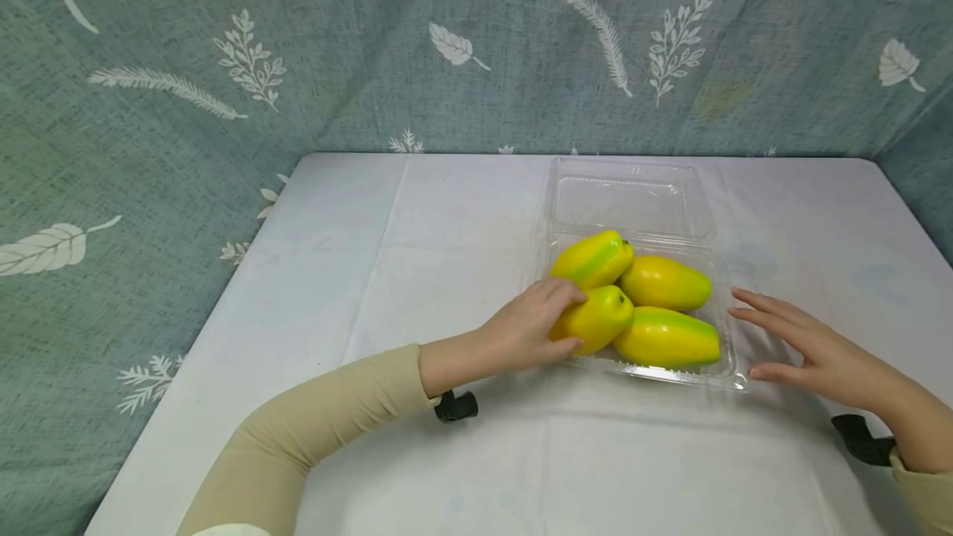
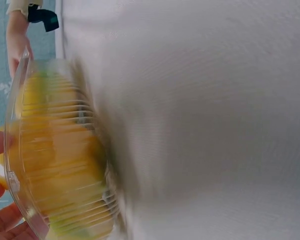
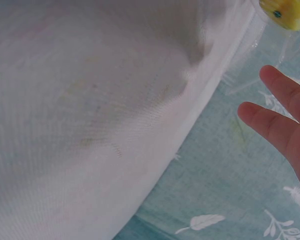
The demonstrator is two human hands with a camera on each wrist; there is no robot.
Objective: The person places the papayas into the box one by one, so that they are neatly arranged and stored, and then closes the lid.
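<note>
A clear plastic clamshell box [image 1: 733, 379] holds several yellow-green papayas, its base seen side-on in the left wrist view. My left hand [image 1: 524, 327] grips the near-left papaya [image 1: 601, 317], thumb on the near side and fingers over the far side. Behind that one lies another papaya [image 1: 588, 261]. Two more, a far-right papaya [image 1: 665, 284] and a near-right papaya [image 1: 668, 339], rest side by side in the box. Just off the box's right edge, my right hand [image 1: 815, 350] is held with fingers spread and nothing in them.
The box's hinged lid [image 1: 625, 201] lies flipped back toward the table's far edge. A white cloth covers the table [image 1: 447, 246]. Behind and to the left hangs a blue-green curtain [image 1: 506, 89] with white leaf prints. Black wrist mounts [image 1: 456, 406] sit under both wrists.
</note>
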